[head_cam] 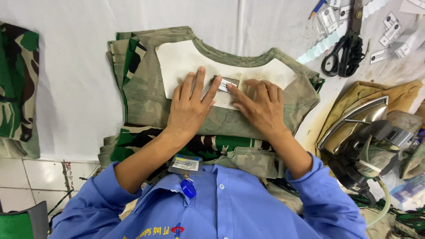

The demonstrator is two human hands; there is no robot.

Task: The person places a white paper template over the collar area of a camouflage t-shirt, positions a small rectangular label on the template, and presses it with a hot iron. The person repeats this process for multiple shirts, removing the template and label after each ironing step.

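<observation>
A stack of camouflage garment pieces point(150, 104) lies on a white-covered table point(75, 88), the top piece turned inside out with a white neck-shaped template point(179, 59) on it. My left hand point(191, 106) lies flat on the template, its fingers spread, the forefinger touching a small white label point(226, 84). My right hand point(261, 106) presses flat beside it, its forefinger holding the same label down on the template.
Black scissors point(345, 53) and several loose labels point(389, 31) lie at the back right. A steam iron point(358, 128) rests on a tan pad point(400, 95) at the right. More camouflage cloth point(17, 84) sits at the left edge.
</observation>
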